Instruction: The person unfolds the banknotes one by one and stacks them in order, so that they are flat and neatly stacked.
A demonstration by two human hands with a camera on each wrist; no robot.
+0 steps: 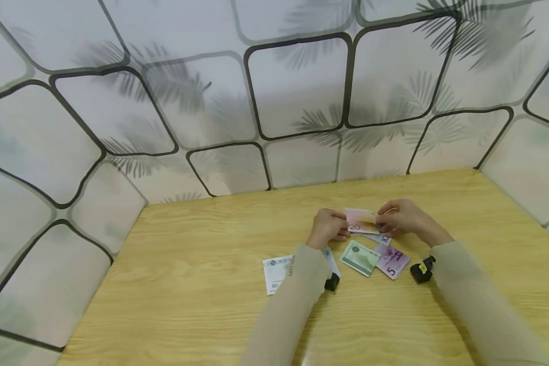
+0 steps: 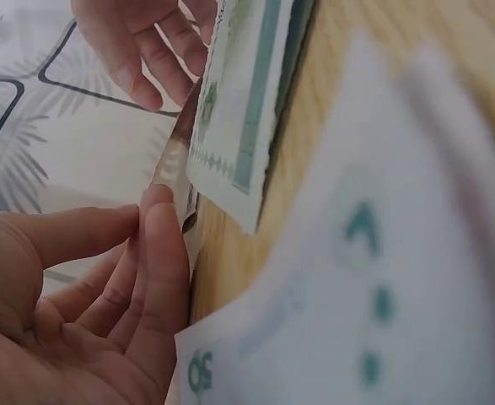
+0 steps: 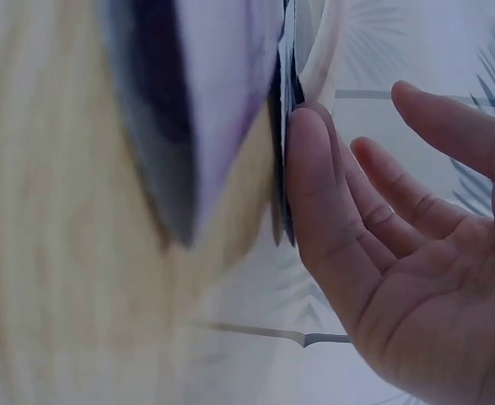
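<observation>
Upright between both hands stands a pinkish 20 banknote point(image 1: 361, 221). At its left edge my left hand point(image 1: 328, 226) pinches it, thumb against fingertips, as the left wrist view confirms. My right hand point(image 1: 403, 219) is at the note's right edge; in the right wrist view its fingers point(image 3: 314, 177) touch the paper and its thumb point(image 3: 458, 126) is held apart. Just below, a bluish 10 banknote point(image 1: 384, 238) is partly covered. A green banknote point(image 1: 359, 257) and a purple 5 banknote point(image 1: 392, 261) lie nearer to me.
A whitish-green 50 banknote point(image 1: 275, 272) lies left of the others, partly hidden by my left sleeve point(image 1: 302, 290). Another pale note point(image 1: 333, 262) shows beside that wrist. The wooden table point(image 1: 187, 284) meets patterned fabric walls point(image 1: 302, 162) at the back and sides.
</observation>
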